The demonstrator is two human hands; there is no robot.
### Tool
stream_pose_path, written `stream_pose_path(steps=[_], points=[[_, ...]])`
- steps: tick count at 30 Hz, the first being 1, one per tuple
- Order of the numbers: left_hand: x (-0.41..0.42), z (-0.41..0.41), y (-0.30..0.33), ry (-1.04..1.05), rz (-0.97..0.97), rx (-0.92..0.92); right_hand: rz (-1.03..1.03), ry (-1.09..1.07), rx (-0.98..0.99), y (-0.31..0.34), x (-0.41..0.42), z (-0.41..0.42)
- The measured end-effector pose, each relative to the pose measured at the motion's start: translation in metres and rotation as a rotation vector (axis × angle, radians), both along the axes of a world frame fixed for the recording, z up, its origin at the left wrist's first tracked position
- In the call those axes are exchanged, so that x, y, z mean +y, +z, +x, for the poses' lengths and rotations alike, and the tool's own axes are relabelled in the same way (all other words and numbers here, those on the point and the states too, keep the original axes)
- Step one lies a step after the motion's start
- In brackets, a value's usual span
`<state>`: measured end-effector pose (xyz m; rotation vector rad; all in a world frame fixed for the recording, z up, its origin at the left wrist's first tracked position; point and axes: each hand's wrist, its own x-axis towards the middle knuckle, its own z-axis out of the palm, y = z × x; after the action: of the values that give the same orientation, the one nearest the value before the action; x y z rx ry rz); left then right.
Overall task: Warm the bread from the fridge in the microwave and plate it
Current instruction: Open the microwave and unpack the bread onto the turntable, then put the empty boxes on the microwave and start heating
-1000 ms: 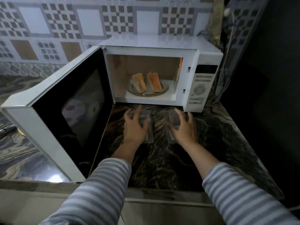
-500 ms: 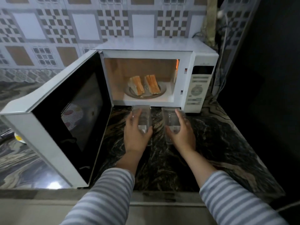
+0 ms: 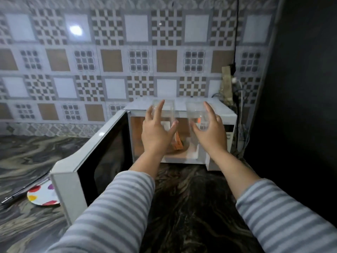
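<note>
Two clear plastic containers up in the air, one gripped in the left hand (image 3: pixel 156 132), the other in the right hand (image 3: pixel 211 132), both raised in front of the one microwave (image 3: pixel 182 110). Its door (image 3: pixel 94 161) hangs open, bread (image 3: pixel 177 144) inside. One spotted plate (image 3: pixel 43 195) on the marble surface (image 3: pixel 191 207).

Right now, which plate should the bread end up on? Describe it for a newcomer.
Find the white microwave with its door swung open leftward. On the marble counter by the door's outer corner lies a round white plate, the only thing with bright coloured spots.
</note>
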<state>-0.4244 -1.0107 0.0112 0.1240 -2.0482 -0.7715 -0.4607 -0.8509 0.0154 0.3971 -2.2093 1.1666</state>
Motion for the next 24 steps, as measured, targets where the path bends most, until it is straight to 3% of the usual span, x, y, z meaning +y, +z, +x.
stream_pose_path(steps=[11,17,24], points=[[-0.033,-0.139,0.086,0.027,0.039,-0.3,0.115,-0.001,-0.174,0.087,-0.038,-0.147],[-0.052,-0.207,0.092,0.05,0.047,-0.443,0.217,-0.01,-0.292,0.094,-0.059,-0.214],[-0.056,-0.236,0.086,0.06,0.0,-0.523,0.279,-0.032,-0.329,0.08,-0.065,-0.238]])
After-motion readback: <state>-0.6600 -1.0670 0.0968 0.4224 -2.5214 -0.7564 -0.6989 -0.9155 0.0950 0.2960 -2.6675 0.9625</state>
